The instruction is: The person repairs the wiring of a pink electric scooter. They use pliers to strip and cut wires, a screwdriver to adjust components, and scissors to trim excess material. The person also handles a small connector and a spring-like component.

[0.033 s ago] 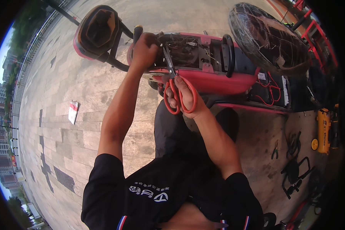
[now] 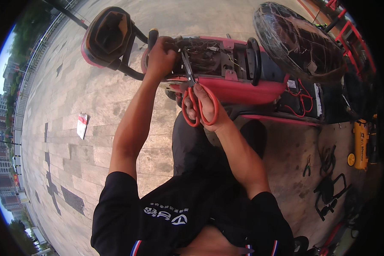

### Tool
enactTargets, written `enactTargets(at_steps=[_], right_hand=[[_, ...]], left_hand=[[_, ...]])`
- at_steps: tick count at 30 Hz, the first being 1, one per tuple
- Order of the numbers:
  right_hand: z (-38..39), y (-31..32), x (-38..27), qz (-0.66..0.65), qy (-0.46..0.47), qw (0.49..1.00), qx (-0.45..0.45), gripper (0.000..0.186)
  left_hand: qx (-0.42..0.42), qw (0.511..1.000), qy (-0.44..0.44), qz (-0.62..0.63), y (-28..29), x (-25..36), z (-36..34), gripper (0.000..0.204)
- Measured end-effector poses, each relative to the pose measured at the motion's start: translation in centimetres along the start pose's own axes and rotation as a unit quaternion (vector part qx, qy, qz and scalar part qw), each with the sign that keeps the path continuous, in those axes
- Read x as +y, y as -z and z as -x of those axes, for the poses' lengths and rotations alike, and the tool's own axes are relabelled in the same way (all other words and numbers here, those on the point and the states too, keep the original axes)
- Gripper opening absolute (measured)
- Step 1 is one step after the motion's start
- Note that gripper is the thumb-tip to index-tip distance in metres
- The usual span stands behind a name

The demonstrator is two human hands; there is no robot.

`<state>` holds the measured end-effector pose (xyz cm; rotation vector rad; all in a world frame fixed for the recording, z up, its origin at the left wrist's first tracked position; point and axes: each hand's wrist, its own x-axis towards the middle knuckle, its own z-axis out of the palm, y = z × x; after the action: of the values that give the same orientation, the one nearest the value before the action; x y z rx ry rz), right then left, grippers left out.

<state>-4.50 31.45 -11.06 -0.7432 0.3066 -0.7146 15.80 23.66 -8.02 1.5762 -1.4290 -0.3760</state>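
My right hand (image 2: 208, 109) grips a pair of scissors (image 2: 190, 76) with orange-red loop handles. Their metal blades point away from me, slightly apart, over the exposed wiring (image 2: 198, 47) in the body of a red scooter (image 2: 239, 90). At the left end of that wiring bay my left hand (image 2: 161, 59) is curled closed against the scooter. Its fingertips, and whatever they hold, are hidden. A black bar handle (image 2: 254, 62) crosses the body to the right of the bay.
The seat (image 2: 296, 42), wrapped in cracked clear film, stands raised at the right. A dark headlamp housing (image 2: 109, 36) is at upper left. Pliers (image 2: 306, 166), a black metal frame (image 2: 330, 192) and a yellow machine (image 2: 361, 145) are at right. A white-and-red packet (image 2: 82, 126) lies on the paving.
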Motion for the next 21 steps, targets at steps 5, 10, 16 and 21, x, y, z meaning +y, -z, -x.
enactTargets(at_steps=[5, 10, 16, 21], right_hand=[[0.3, 0.4, 0.5, 0.000, 0.015, 1.000, 0.008, 0.046], [0.8, 0.8, 1.1, -0.011, 0.004, 0.999, 0.036, 0.042], [0.8, 0.7, 1.0, 0.038, 0.021, 0.998, 0.034, 0.043], [0.9, 0.7, 0.5, 0.096, 0.024, 0.995, 0.004, 0.045]], left_hand=[[0.007, 0.996, -0.020, -0.091, -0.1, 1.2, 0.4, 0.037], [-0.090, 0.995, 0.005, -0.050, 1.0, 2.5, 0.2, 0.054], [-0.291, 0.955, -0.064, -0.015, 2.2, 4.2, -1.3, 0.058], [-0.288, 0.949, -0.130, -0.023, 1.7, 4.8, -0.4, 0.044]])
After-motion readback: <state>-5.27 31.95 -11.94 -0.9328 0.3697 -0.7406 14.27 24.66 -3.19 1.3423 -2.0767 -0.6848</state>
